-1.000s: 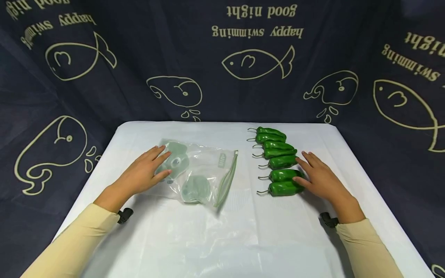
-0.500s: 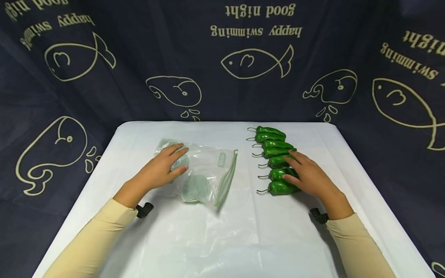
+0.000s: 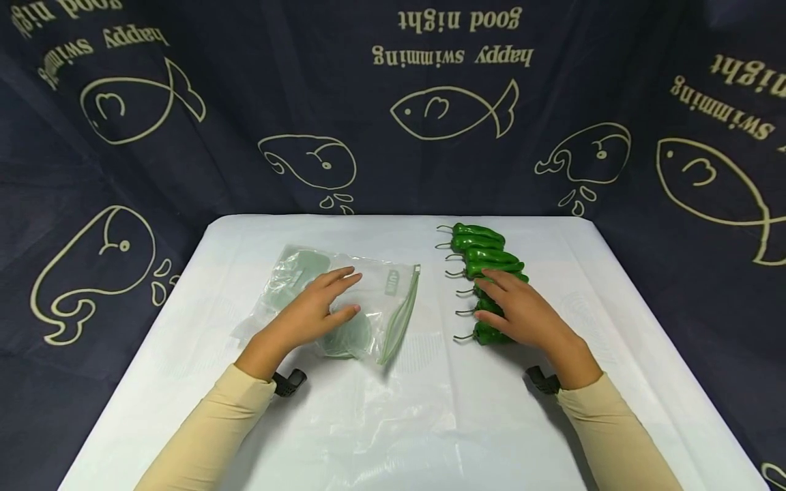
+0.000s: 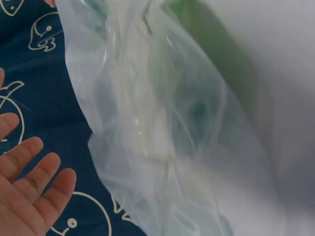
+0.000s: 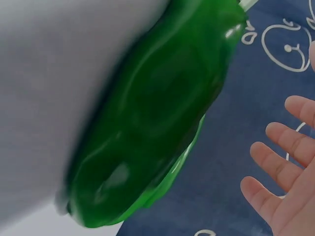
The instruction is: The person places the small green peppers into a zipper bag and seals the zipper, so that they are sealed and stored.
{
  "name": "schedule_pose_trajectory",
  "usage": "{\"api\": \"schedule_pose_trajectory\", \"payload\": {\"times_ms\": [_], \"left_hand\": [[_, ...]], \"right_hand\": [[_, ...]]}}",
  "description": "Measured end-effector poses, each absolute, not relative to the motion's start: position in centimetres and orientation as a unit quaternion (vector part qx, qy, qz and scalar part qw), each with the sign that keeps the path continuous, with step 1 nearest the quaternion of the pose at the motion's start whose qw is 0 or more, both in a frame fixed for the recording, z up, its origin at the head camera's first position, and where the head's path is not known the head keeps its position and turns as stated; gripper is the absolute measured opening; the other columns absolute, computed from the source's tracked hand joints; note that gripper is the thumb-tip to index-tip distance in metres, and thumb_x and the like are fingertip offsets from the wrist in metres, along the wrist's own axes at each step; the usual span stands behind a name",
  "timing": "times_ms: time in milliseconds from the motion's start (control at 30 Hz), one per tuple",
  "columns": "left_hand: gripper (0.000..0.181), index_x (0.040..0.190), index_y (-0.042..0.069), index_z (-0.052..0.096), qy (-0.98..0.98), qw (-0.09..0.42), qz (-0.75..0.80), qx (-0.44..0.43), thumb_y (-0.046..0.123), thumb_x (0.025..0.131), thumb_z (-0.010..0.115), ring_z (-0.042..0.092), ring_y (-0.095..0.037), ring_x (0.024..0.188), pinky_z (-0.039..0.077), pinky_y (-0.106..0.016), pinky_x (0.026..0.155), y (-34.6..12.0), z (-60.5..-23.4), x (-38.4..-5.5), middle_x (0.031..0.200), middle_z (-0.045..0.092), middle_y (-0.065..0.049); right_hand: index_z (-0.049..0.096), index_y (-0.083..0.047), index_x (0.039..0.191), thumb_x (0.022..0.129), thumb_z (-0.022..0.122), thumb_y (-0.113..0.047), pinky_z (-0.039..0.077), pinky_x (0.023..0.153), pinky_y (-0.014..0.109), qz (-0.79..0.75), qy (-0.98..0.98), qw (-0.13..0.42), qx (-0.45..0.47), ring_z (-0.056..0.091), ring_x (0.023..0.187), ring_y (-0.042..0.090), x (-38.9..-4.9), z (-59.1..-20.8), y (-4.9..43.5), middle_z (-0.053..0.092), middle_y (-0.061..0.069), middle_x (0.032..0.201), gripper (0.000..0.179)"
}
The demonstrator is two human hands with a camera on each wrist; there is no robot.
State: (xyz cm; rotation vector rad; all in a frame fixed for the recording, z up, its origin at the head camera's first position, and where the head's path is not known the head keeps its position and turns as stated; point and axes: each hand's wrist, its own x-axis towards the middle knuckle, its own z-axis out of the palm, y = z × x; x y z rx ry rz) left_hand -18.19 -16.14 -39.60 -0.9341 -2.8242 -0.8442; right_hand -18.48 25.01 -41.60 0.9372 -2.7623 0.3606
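Note:
A clear zip bag [image 3: 377, 290] with pale green printed shapes and a green zip edge lies flat on the white table, left of the middle. Over its lower middle hovers my left hand [image 3: 307, 310], fingers spread and relaxed, apart from the plastic. To the right, several green peppers [image 3: 491, 257] lie in a column, stems pointing left. My right hand [image 3: 525, 310] is above the nearer peppers and hides parts of them. The right wrist view has one pepper [image 5: 152, 108] close up, with the loose fingers [image 5: 275, 167] away from it.
The white-covered table [image 3: 405, 423] has its far edge against a dark blue cloth [image 3: 393, 170] printed with fish, whales and upside-down words. A small black wrist device [image 3: 288, 382] hangs under each wrist.
Both hands have moved inward: the left one rightward across the bag, the right one leftward over the nearer peppers. Bag and peppers have stayed in place.

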Motion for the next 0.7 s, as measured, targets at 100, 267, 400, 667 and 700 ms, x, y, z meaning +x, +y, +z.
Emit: {"api": "schedule_pose_trajectory", "payload": {"times_ms": [100, 267, 400, 667, 700], "left_hand": [[0.059, 0.149, 0.012, 0.048, -0.909, 0.022, -0.287, -0.302, 0.032, 0.096, 0.064, 0.034, -0.032, 0.141, 0.034, -0.052, 0.112, -15.5, -39.7, -18.0, 0.155, 0.038, -0.010], [0.058, 0.148, 0.011, 0.049, -0.902, 0.019, -0.306, -0.304, 0.032, 0.097, 0.064, 0.034, -0.031, 0.141, 0.034, -0.052, 0.112, -14.6, -40.0, -17.9, 0.155, 0.038, -0.010], [0.057, 0.148, 0.010, 0.049, -0.899, 0.018, -0.307, -0.311, 0.032, 0.097, 0.064, 0.035, -0.031, 0.140, 0.035, -0.051, 0.112, -13.7, -40.1, -18.0, 0.154, 0.039, -0.010], [0.057, 0.147, 0.011, 0.050, -0.896, 0.015, -0.293, -0.332, 0.032, 0.097, 0.064, 0.038, -0.031, 0.139, 0.038, -0.049, 0.110, -12.1, -40.2, -18.3, 0.153, 0.040, -0.011], [0.057, 0.148, 0.011, 0.050, -0.897, 0.013, -0.290, -0.334, 0.033, 0.097, 0.064, 0.038, -0.031, 0.138, 0.038, -0.049, 0.110, -11.9, -40.2, -18.3, 0.153, 0.040, -0.011]], "right_hand": [[0.053, -0.003, 0.142, 0.089, 0.073, -0.036, 0.039, 0.104, 0.060, 0.123, -0.932, 0.097, 0.326, 0.042, 0.133, 0.040, -18.5, -41.4, 24.1, 0.043, 0.022, 0.148, 0.066], [0.053, -0.006, 0.143, 0.092, 0.070, -0.038, 0.039, 0.106, 0.058, 0.139, -0.929, 0.076, 0.335, 0.043, 0.134, 0.038, -18.4, -41.3, 22.7, 0.043, 0.019, 0.149, 0.063], [0.052, -0.006, 0.144, 0.092, 0.069, -0.038, 0.038, 0.107, 0.056, 0.152, -0.925, 0.066, 0.343, 0.041, 0.135, 0.036, -18.4, -41.3, 21.8, 0.043, 0.018, 0.150, 0.063], [0.053, -0.007, 0.144, 0.094, 0.067, -0.042, 0.037, 0.109, 0.055, 0.148, -0.920, 0.064, 0.357, 0.040, 0.137, 0.035, -18.5, -41.6, 20.5, 0.042, 0.016, 0.151, 0.063], [0.053, -0.008, 0.144, 0.094, 0.067, -0.042, 0.037, 0.109, 0.055, 0.149, -0.920, 0.063, 0.358, 0.040, 0.137, 0.035, -18.5, -41.6, 20.4, 0.043, 0.016, 0.151, 0.062]]}}
